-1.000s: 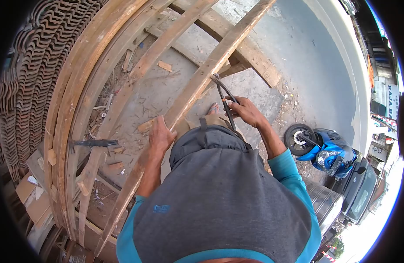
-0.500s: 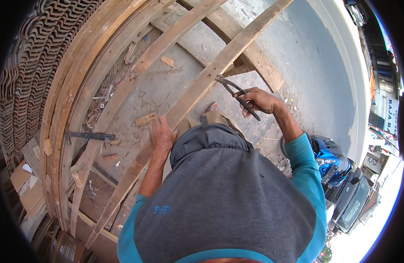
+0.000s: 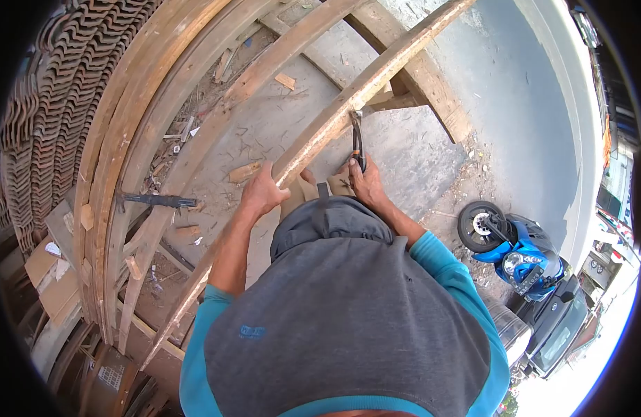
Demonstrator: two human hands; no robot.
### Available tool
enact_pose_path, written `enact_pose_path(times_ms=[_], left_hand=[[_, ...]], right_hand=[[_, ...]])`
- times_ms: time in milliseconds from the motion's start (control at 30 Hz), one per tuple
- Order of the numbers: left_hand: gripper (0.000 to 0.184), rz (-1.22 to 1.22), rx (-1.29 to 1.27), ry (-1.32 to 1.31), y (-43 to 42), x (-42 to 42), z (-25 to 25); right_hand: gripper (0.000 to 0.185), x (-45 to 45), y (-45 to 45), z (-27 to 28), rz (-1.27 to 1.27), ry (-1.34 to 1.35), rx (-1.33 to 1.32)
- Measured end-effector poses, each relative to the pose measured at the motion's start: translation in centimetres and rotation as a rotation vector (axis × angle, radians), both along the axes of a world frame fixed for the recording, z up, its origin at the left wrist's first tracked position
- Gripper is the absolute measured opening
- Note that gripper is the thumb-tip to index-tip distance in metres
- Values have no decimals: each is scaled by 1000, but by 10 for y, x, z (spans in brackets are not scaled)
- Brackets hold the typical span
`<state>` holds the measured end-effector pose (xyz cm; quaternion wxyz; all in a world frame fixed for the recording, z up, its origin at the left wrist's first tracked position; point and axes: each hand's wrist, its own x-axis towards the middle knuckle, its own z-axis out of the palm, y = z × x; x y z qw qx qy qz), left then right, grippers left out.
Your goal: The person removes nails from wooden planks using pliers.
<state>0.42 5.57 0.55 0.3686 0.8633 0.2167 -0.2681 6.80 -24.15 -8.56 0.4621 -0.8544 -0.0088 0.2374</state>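
Observation:
A long wooden plank [image 3: 327,128] runs diagonally in front of me, turned so that a rough narrow side shows. My left hand [image 3: 263,191] is closed around it, thumb side toward my body. In my right hand [image 3: 367,182] are dark-handled pincers [image 3: 357,135], gripped by the handles, which are close together. Their jaws meet the plank's side nearest me; whether a nail is between them I cannot make out. A black-handled hammer [image 3: 157,200] lies across the timbers to the left, apart from both hands.
Curved-looking beams [image 3: 143,146] and another plank [image 3: 244,83] stand on the left, beside stacked roof tiles [image 3: 77,104]. A thick board [image 3: 431,90] lies beyond the plank. Wood scraps [image 3: 245,172] and loose nails litter the concrete. A blue motorcycle [image 3: 518,257] is at the right.
The plank has turned from its broad face onto a narrow side. My right hand has moved left and toward my body, and the pincers have swung upright with their handles drawn together.

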Motion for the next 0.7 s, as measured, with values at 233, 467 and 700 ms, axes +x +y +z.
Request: enact_pose_path(times_ms=[233, 467, 700], left_hand=[[69, 19, -110, 23, 9, 9, 9], [83, 3, -33, 43, 2, 5, 5], [66, 17, 69, -16, -19, -4, 3]], right_hand=[[37, 14, -10, 92, 28, 358, 151], [50, 58, -32, 120, -34, 451, 252], [51, 114, -60, 135, 66, 469, 157]])
